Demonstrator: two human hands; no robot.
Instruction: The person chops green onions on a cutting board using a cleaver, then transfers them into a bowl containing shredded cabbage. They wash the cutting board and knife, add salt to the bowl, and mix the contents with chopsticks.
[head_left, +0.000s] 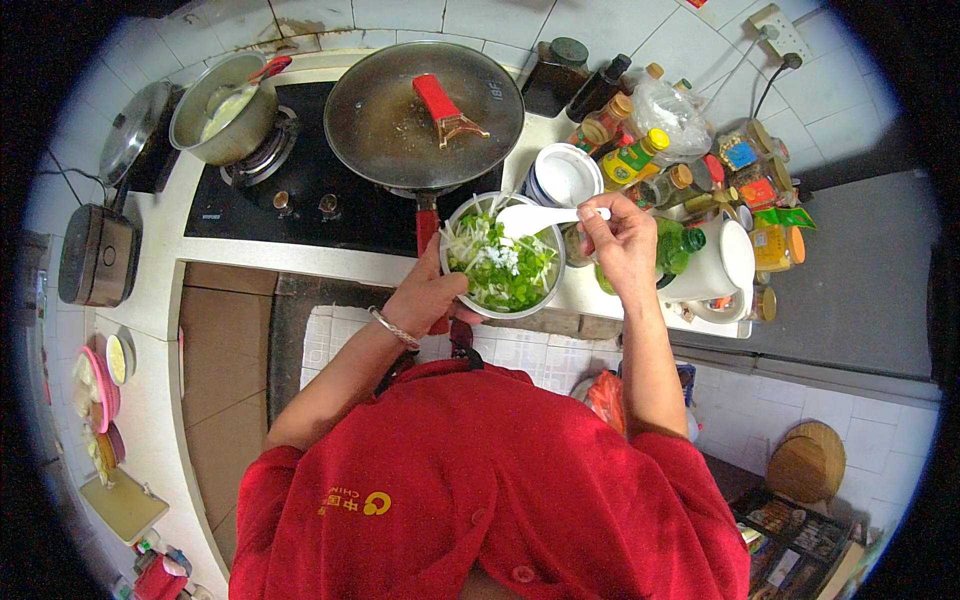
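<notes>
My left hand grips the left rim of a metal bowl. Chopped green vegetables and pale shreds fill the bowl, with a small heap of white granules on top. In my right hand is the handle of a white spoon, its head over the bowl's upper part. Just behind the bowl stands an uncovered tub of white granules. A wok with a glass lid and a red lid handle is on the stove, its red handle partly behind my left hand.
On the black gas stove at the left sits a pot with a ladle inside. Several sauce bottles, jars and a white pitcher crowd the counter at the right. A rice cooker stands at the far left.
</notes>
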